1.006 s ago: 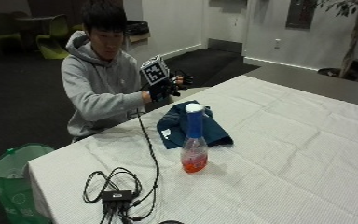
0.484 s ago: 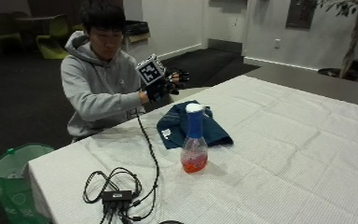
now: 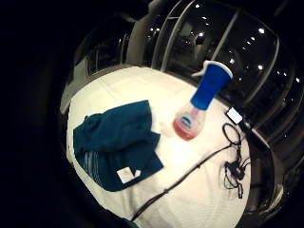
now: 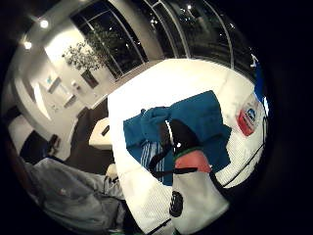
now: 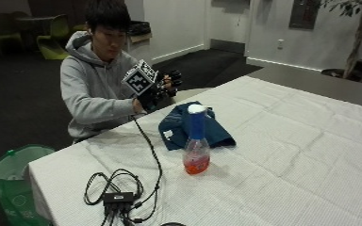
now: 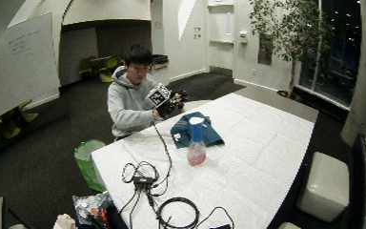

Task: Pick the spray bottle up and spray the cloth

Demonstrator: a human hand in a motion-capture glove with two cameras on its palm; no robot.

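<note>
One spray bottle (image 5: 196, 143) stands upright on the white tablecloth (image 5: 281, 155), nearest the outside camera, with reddish liquid filling only its rounded base and a blue neck rising to a pale trigger head. Being mostly empty, it probably lifts light and could tip if nudged high up; the smooth plastic may be slick. The narrow blue neck just under the head looks the sensible place to hold, with a finger free for the trigger. Just behind the bottle lies the dark blue cloth (image 5: 190, 125), crumpled and soft, near the bottle but not clearly touching it. It will give under any touch and needs no handling, only to be sprayed. Beyond the cloth, at the table's far edge, the person holds the gloved right hand (image 5: 163, 88) raised above the table in front of the chest, well apart from the bottle. Its fingers appear loosely curled and hold nothing.
</note>
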